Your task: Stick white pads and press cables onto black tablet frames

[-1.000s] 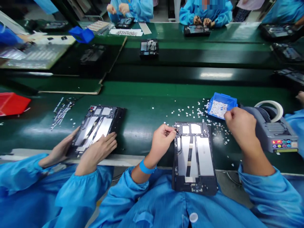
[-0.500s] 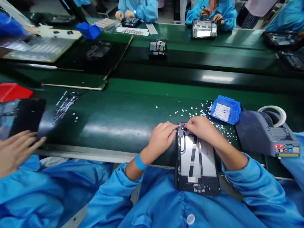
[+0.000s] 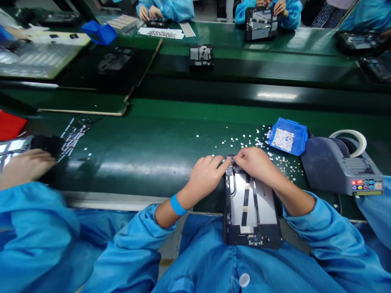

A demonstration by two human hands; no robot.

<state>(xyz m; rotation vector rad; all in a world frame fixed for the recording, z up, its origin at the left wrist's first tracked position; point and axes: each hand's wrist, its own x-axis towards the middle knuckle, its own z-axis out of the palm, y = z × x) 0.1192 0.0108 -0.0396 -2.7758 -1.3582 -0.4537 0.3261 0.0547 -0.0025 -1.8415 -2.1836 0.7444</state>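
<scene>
An opened tablet-like device [image 3: 267, 207] with silver plates, a black frame and dark strips lies lengthwise in front of me, its near end against my blue smock. At its far left corner is my left hand [image 3: 205, 177], one digit stretched onto the small parts there and the others slightly apart. My right hand [image 3: 255, 162] is closed in a pinch over the far edge, beside the left fingertip. Whatever the right fingertips hold is hidden. Small white pieces [image 3: 261, 142] lie scattered on the green bench just beyond both hands.
A blue bin [image 3: 301, 140] of white pieces stands right, next to a grey tape dispenser [image 3: 331, 167]. At left, a co-worker's hand [image 3: 26, 169] is over another device. Narrow strips [image 3: 71, 138] lie nearby. Opposite, co-workers handle devices; another device [image 3: 200, 57] sits mid-bench.
My left hand has shifted, with one digit now reaching further onto the device's corner. My right hand keeps its pinch. The co-worker's hand at left has moved up over its device.
</scene>
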